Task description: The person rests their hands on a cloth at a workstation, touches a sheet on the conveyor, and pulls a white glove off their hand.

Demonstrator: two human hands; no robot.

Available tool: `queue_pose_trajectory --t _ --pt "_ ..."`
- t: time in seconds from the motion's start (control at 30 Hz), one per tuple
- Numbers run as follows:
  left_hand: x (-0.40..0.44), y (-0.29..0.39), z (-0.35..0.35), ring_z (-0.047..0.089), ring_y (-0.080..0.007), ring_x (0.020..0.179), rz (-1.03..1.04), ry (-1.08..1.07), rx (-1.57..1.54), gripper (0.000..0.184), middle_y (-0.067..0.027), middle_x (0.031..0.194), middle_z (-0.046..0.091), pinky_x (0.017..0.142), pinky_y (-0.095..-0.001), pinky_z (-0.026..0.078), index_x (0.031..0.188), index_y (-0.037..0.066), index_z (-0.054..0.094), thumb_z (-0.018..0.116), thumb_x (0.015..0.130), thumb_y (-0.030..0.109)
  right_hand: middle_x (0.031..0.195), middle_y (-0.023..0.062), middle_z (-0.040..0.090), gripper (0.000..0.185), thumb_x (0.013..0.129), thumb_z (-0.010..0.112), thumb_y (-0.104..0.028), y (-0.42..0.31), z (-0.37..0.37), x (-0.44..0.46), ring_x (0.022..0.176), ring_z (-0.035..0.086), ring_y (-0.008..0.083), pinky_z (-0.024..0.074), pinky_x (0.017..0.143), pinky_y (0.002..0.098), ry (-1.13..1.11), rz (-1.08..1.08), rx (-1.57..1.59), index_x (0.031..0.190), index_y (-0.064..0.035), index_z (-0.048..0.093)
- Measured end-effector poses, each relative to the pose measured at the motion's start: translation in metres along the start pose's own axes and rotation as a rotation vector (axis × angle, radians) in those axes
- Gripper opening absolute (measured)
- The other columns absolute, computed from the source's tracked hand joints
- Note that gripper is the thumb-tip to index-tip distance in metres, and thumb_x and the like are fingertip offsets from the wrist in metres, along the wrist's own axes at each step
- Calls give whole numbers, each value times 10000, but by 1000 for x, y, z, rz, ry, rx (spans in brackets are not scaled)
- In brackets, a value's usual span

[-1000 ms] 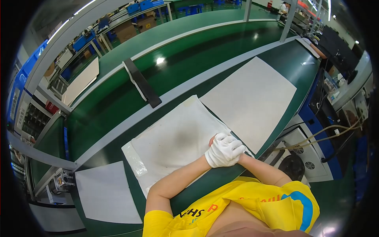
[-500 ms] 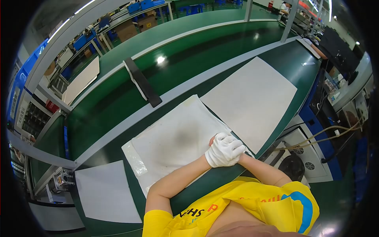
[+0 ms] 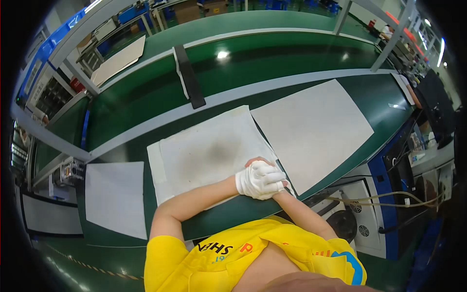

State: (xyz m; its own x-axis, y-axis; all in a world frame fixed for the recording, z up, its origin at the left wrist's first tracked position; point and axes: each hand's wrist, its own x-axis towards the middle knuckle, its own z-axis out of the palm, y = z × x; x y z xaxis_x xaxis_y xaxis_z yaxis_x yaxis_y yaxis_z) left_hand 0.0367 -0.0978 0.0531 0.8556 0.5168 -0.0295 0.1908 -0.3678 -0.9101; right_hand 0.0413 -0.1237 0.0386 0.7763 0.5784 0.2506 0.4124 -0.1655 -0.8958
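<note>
My left hand (image 3: pixel 262 179), in a white glove, is closed over my right hand (image 3: pixel 256 160). The two are clasped together above the near right corner of a white mat (image 3: pixel 194 163) with a dark smudge in its middle. Most of my right hand is hidden under the glove; a little bare skin shows at its far side and by the wrist. To the right of the hands lies a large pale sheet (image 3: pixel 316 126), its edge close to the mat's.
A smaller white sheet (image 3: pixel 116 197) lies at the left of the green bench. Behind, a grey rail (image 3: pixel 146 126) borders a green conveyor with a dark bar (image 3: pixel 190 78) across its near side. Cables (image 3: pixel 384 195) and a white equipment case (image 3: pixel 365 219) are at the right.
The whole view has swung, so the bench and sheets sit differently in the picture. My hands remain clasped over the mat's near right corner.
</note>
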Motion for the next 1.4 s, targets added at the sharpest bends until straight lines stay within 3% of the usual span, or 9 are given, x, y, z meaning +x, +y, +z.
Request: queue_pose_trajectory --t 0.2,0.3,0.4,0.47,0.63,0.77,0.9,1.17,1.4 --pt "10 -81 111 545 -220 657 641 1377 -1448 204 -59 879 569 674 -404 430 879 136 588 648 709 233 718 105 546 147 876 514 -143 5 -1 5 613 544 233 457 601 307 -146 -112 140 976 -59 580" --pt "-3 -118 147 578 -207 773 527 989 -1334 276 -58 895 561 712 -367 424 957 169 608 650 698 255 729 107 551 172 864 534 -146 -6 7 6 616 546 240 459 603 321 -236 -101 134 1002 -49 572" --pt "-19 -125 180 566 -240 868 254 1016 -1261 300 -93 948 564 751 -393 428 1000 154 590 641 731 277 755 112 562 244 839 575 -151 -21 3 3 622 550 257 463 607 350 -324 -24 25 1049 -29 556" --pt "-21 -122 195 560 -256 916 105 1018 -1219 313 -111 975 565 770 -405 430 1022 147 581 637 748 288 826 120 575 320 818 602 -165 -27 8 2 650 563 259 467 611 368 -326 -226 -187 1097 -23 534" --pt "-17 -96 218 522 -364 999 -43 595 -1600 310 -179 1073 560 871 -454 421 1035 68 561 579 830 299 944 114 568 525 780 652 -144 -44 29 23 601 546 191 453 564 317 -407 -310 -390 1248 -33 443" --pt "-15 -107 216 554 -331 894 100 806 -1769 278 -170 918 561 777 -407 457 1002 51 565 542 807 247 929 66 541 544 803 624 -80 -57 72 52 612 494 117 425 558 246 -406 -439 -161 1298 -13 409" --pt "-15 -96 223 572 -325 802 -95 912 -1850 338 -184 861 563 699 -381 466 985 -14 558 574 757 234 885 37 506 527 837 597 -70 -78 111 75 623 436 85 388 561 222 -498 -429 -35 1316 -13 386" --pt "-26 -112 227 576 -348 758 -111 722 -1760 347 -197 801 574 660 -404 472 905 -21 554 613 704 255 827 32 442 446 887 546 -98 -53 141 101 660 398 106 352 593 235 -538 -500 -22 1297 -16 389" --pt "-14 -92 236 570 -344 737 -105 794 -1600 250 -169 793 583 656 -419 468 814 2 576 605 722 232 849 29 415 386 947 443 -250 -35 151 96 744 405 133 358 667 249 -515 -243 158 1265 -35 401"
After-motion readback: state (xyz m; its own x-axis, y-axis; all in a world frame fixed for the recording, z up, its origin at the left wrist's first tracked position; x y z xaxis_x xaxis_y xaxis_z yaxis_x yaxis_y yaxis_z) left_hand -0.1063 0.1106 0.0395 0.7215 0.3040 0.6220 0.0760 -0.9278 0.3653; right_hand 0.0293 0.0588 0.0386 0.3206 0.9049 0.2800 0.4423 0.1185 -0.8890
